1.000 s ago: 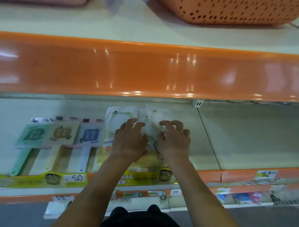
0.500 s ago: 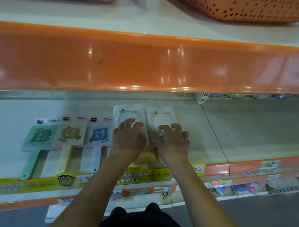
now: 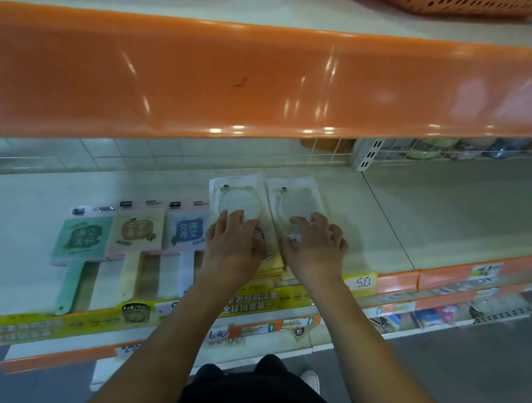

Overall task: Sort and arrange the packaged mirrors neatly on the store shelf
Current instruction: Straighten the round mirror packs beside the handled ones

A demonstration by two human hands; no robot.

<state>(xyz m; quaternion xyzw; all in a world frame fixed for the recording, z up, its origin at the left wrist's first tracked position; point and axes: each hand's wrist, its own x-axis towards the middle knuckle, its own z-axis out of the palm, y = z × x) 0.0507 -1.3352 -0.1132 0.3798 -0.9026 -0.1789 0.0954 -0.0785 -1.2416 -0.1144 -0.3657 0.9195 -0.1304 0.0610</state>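
Store shelf [image 3: 395, 213], cream board beneath an orange upper ledge [image 3: 264, 79]. I see two stacks of packaged round mirrors lying flat, side by side at the shelf's middle: left stack [image 3: 233, 192], right stack [image 3: 298, 193]. To their left, three packaged hand mirrors in a row: green [image 3: 78, 239], yellow [image 3: 137, 230], blue [image 3: 185, 229]. My left hand [image 3: 232, 245] presses the left stack, fingers nearly straight; my right hand [image 3: 314, 249] rests on the right stack, fingers bent, tips touching the wrapper, grasping nothing.

Three handled mirrors [image 3: 135, 241] counted; two round mirror packs [image 3: 266, 198]; two hands [image 3: 233, 248]; one orange basket [image 3: 468, 6].
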